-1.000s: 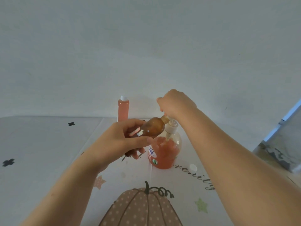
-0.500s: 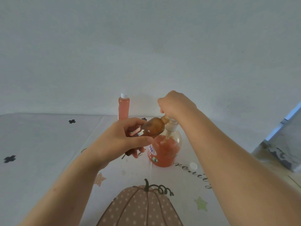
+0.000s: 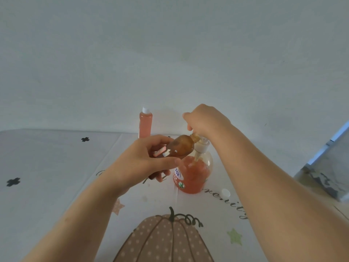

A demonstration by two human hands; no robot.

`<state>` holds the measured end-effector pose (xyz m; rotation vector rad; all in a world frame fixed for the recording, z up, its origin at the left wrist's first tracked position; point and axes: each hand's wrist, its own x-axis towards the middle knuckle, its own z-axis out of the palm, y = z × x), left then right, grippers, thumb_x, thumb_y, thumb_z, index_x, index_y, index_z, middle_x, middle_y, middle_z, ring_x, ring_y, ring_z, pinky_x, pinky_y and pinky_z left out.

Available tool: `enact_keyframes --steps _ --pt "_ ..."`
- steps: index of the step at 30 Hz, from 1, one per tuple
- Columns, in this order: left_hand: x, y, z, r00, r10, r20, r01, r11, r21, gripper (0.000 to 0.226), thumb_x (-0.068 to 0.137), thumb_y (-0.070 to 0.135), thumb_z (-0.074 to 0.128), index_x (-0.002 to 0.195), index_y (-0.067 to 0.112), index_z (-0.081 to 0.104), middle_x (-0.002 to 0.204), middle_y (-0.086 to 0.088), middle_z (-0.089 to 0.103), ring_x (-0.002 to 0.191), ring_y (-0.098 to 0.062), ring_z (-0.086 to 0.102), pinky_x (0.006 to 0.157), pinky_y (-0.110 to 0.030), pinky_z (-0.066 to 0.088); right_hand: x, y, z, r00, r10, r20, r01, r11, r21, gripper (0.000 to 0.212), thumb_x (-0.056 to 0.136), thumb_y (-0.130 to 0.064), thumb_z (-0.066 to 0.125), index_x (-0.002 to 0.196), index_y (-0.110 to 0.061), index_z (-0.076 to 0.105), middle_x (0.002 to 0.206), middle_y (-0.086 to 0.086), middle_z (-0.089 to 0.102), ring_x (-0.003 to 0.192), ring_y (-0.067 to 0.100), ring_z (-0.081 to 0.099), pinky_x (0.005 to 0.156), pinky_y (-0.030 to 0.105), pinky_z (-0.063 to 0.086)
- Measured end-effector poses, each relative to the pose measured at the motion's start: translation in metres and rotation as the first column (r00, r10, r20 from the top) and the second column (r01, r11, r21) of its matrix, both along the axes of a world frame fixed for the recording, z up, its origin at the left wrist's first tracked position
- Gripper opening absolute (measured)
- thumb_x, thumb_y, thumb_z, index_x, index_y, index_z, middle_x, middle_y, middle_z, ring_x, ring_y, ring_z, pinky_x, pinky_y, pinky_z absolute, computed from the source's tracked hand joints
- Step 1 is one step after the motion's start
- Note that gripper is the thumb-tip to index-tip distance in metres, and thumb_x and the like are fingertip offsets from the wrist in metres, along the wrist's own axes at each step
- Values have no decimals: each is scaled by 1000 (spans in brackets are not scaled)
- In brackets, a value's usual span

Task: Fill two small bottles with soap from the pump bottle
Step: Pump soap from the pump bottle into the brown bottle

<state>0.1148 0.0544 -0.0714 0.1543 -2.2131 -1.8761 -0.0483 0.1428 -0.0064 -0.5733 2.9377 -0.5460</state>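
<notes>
- Gripped in the left hand (image 3: 143, 161): small amber plastic bottle (image 3: 180, 148), tilted, neck against the pump spout.
- Curled over the white pump head: right hand (image 3: 205, 120).
- On pumpkin-print tablecloth (image 3: 213, 210) (roughly half full): round clear pump bottle of orange soap (image 3: 192, 176).
- Behind, upright: slim capped pink-filled bottle (image 3: 145, 125).

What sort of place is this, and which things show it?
Probably a room at home: a pumpkin-print tablecloth, a soap pump bottle and a filled small bottle by a plain wall.
</notes>
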Motion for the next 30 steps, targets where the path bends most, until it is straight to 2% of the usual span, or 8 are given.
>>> enact_keyframes --steps 4,9,14,16,20,24,27,30 --pt "-2 -2 -3 1000 1 16 -1 1000 -5 27 76 13 78 101 21 71 75 -2 69 64 -19 65 54 -21 48 -1 1 -9 1000 -6 6 6 1000 -2 28 90 -24 47 95 -15 72 93 2 73 79 24 64 63 28 40" --pt "-2 -1 -5 1000 11 19 -11 1000 -22 27 78 10 77 102 20 71 72 -3 68 60 -16 64 52 -19 46 0 2 -10 1000 -9 -12 8 1000 -27 27 90 -23 47 95 -15 72 92 3 73 75 23 61 59 27 36" --pt "-2 1 -4 1000 26 1 -26 1000 -13 28 79 9 78 102 24 72 75 -10 70 62 -18 64 54 -24 50 3 3 -4 1000 -16 -25 16 1000 -27 26 88 -20 49 95 -15 72 92 2 74 70 23 59 58 25 35" --pt "-1 2 -3 1000 23 -8 -22 1000 12 29 79 7 77 101 25 73 74 -9 70 62 -18 64 54 -24 50 5 4 1 999 -8 -49 8 1000 0 23 88 -20 49 90 -15 71 88 1 72 71 23 60 57 24 35" --pt "0 2 -1 999 20 -34 -19 1000 16 31 79 7 78 102 27 74 77 -6 71 64 -19 66 58 -28 52 6 5 6 993 -6 -118 13 998 55 20 91 -20 48 74 -16 59 69 0 60 58 19 51 54 24 31" --pt "1 2 1 1000 16 -18 -15 1000 7 30 80 8 77 103 26 73 70 -4 70 58 -16 63 53 -21 48 6 3 6 997 -14 -80 16 999 30 20 89 -20 49 85 -15 68 74 1 65 59 21 53 56 23 34" --pt "2 -1 1 1000 -11 0 11 1000 -4 27 81 12 77 103 26 72 74 -10 71 62 -22 64 55 -22 49 5 3 4 999 -13 -47 14 1000 20 25 88 -20 49 92 -15 73 77 2 68 60 22 54 56 24 35" --pt "0 -3 -2 999 -9 31 10 1000 -29 28 80 15 77 105 27 71 75 -9 71 63 -22 63 58 -25 50 1 2 -4 1000 -17 -20 17 1000 7 27 88 -21 48 96 -15 73 86 3 71 67 22 57 57 25 35"
